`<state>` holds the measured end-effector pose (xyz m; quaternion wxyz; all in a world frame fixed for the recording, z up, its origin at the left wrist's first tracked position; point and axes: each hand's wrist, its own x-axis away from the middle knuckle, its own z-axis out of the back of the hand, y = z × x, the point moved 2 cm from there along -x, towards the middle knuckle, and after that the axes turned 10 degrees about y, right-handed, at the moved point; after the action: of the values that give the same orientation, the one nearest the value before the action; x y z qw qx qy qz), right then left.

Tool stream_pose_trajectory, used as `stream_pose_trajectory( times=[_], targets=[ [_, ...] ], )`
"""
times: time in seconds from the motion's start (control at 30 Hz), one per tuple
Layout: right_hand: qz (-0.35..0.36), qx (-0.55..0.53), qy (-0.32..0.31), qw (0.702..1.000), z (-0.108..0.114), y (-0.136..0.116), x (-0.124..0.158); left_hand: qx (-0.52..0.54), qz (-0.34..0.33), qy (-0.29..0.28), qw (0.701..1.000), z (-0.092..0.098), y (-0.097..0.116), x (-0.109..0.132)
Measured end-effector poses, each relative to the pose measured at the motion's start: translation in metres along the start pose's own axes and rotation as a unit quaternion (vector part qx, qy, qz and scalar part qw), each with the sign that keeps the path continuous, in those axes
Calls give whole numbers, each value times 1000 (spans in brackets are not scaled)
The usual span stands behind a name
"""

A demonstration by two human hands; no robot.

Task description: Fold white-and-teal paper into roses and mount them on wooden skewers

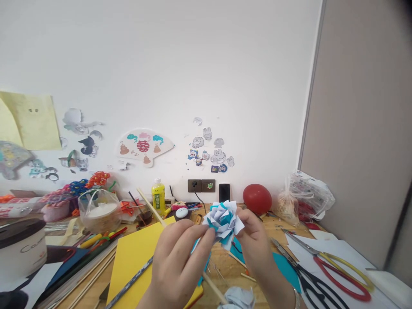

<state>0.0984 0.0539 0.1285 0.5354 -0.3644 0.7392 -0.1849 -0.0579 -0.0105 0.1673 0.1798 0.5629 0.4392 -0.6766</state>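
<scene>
A paper flower (223,221) with white and teal pointed petals is held up above the middle of the table. My left hand (180,255) is closed, its fingertips pinching the flower's left side. On the right side, my right hand (255,240) pinches a petal between thumb and finger. A pale wooden stick (151,207) slants behind my left hand, and a stick end shows below it; how it is held is hidden. Crumpled whitish paper (238,297) lies below the flower at the bottom edge.
Yellow sheets (131,257) lie at left, near a lidded cup (24,253). White paper (341,257), black scissors (309,279) and red-yellow scissors (341,274) are at right. A yellow bottle (158,197), phone (224,192) and red balloon (257,199) stand along the wall.
</scene>
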Motion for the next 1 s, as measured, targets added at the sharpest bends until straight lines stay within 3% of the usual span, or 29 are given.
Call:
stream_pose_trajectory(
  times=[0.23, 0.43, 0.63, 0.73, 1.0],
  targets=[
    [19, -10, -11, 1000, -5, -7, 2, 9, -4, -20, 1000, -1, -1, 0],
    [23, 17, 5, 1000, -6, -5, 8, -22, -45, 32, 998, 3, 5, -6],
    [0, -19, 24, 1000, -9, -10, 9, 52, 45, 18, 997, 4, -3, -9],
    [-14, -32, 39, 999, -11, -13, 10, 85, 58, 20, 994, 5, -4, -9],
    [-69, -82, 41, 993, -10, -8, 15, 56, -2, -3, 998, 9, 5, 4]
  ],
)
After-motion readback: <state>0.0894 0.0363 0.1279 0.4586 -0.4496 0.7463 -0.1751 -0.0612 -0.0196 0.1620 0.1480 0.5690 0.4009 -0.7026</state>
